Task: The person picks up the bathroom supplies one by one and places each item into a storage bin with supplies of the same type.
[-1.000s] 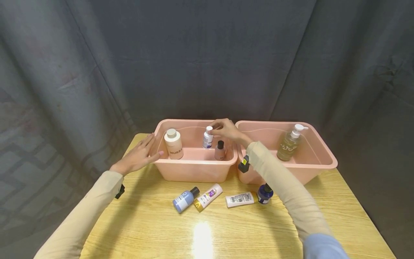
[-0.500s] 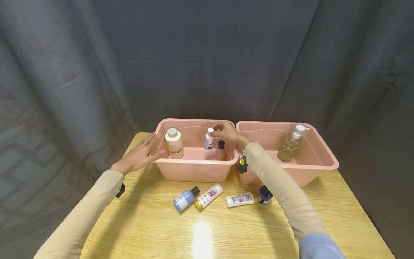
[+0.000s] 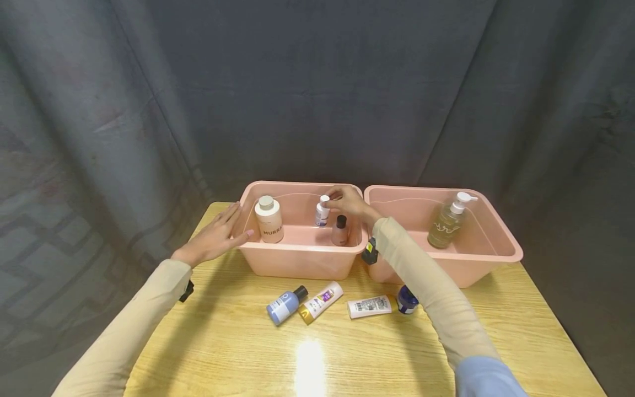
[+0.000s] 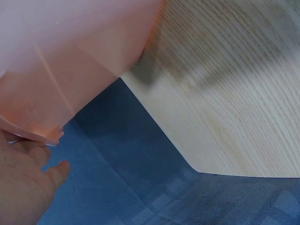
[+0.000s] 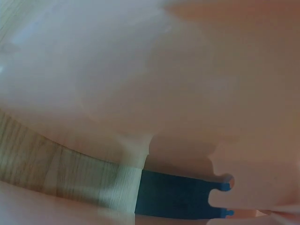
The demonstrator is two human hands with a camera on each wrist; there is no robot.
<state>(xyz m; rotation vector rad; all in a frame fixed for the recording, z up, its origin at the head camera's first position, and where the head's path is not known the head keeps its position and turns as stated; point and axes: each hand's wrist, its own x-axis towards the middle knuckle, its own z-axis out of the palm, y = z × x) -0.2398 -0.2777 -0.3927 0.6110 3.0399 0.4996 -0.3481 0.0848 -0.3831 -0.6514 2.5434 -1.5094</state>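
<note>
My right hand (image 3: 349, 202) reaches over the rear right of the left pink bin (image 3: 297, 264). Its thumb and fingers pinch a small white bottle (image 3: 322, 213) near its white cap, and the bottle stands nearly upright inside the bin. Just in front of it is a small dark-capped bottle (image 3: 340, 232). My left hand (image 3: 210, 238) rests on the bin's left rim with fingers extended, beside a large white bottle (image 3: 270, 221) lettered MURRA. In the left wrist view, fingers of the left hand (image 4: 26, 176) lie against the rim. Pink plastic fills most of the right wrist view.
A second pink bin (image 3: 436, 264) stands alongside on the right, holding a green pump bottle (image 3: 445, 225). On the wooden table in front lie a blue bottle (image 3: 284, 307), a gold-capped tube (image 3: 321, 302), another pale tube (image 3: 371, 306) and a dark blue bottle (image 3: 407, 301).
The right hand and the small white bottle have dipped slightly in the bin, then stay about level. The left hand keeps its place on the rim. The head view shifts a little.
</note>
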